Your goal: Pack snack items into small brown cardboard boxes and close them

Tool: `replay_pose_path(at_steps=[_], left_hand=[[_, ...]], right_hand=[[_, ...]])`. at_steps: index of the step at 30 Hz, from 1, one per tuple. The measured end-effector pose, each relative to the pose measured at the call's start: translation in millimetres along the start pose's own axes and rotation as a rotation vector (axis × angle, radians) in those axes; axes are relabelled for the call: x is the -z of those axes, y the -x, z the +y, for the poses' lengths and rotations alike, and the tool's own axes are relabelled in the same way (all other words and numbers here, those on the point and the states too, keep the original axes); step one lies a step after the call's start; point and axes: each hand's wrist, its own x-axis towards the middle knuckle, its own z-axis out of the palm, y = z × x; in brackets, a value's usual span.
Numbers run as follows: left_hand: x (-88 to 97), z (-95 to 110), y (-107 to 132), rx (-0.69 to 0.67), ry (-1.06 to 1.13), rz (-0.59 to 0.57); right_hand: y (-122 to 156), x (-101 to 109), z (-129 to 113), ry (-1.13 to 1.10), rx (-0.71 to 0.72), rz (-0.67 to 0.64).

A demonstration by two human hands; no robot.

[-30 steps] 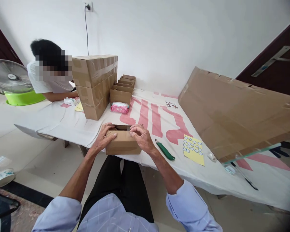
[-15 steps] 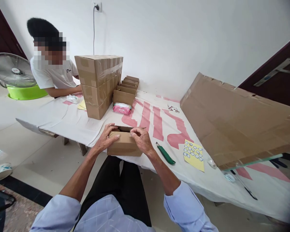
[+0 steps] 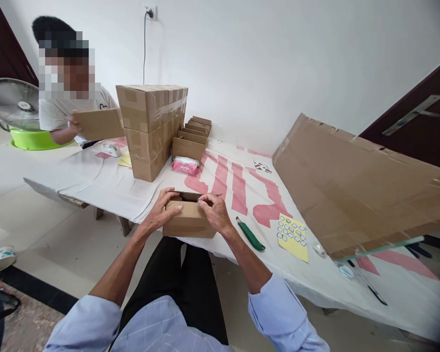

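Note:
A small brown cardboard box sits at the near edge of the cloth-covered table, its top partly open. My left hand lies curled over the box's left top flap. My right hand presses on the right top flap, fingers bent and pinched at the flap's edge. Both hands grip the box. A green utility knife lies just right of my right hand, and past it a yellow sheet of small stickers.
A stack of taped cartons and a row of small folded boxes stand at the back, with a pink wipes pack. A large cardboard sheet leans right. Another person at far left holds a flat cardboard piece. A fan stands behind.
My hands stay on the small box with little shift. The person at the far left has straightened up and lifted a flat cardboard piece in front of them.

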Motion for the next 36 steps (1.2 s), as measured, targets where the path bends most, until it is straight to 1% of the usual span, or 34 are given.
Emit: replay_pose_path(at_steps=[7,12,14,17,23,28,33,36], left_hand=[[3.8,7,1,0.033,-0.002,-0.023],[11.7,19,-2,-0.015,-0.069,-0.066],[14.1,24,-5,-0.033,-0.092,-0.075],[15.2,28,-10,-0.046,-0.09,-0.094],[12.4,27,-13,-0.04,-0.066,-0.088],[11.8,27,-12,-0.048,-0.048,-0.072],[11.9,28,-10,-0.054,-0.04,-0.074],[11.4,26,-10,-0.049,-0.046,-0.073]], right_hand=[[3,3,-4,0.037,0.02,0.02],[-1,15,-3,-0.086,-0.063,-0.035],[-2,21,-3,-0.129,-0.067,-0.045],[1,26,-5,-0.135,-0.041,-0.032],[14,18,-14,-0.061,-0.004,-0.027],[14,10,-16,-0.003,-0.002,-0.02],[13,6,-15,-0.005,0.049,0.031],[14,5,-12,0.005,0.055,0.07]])
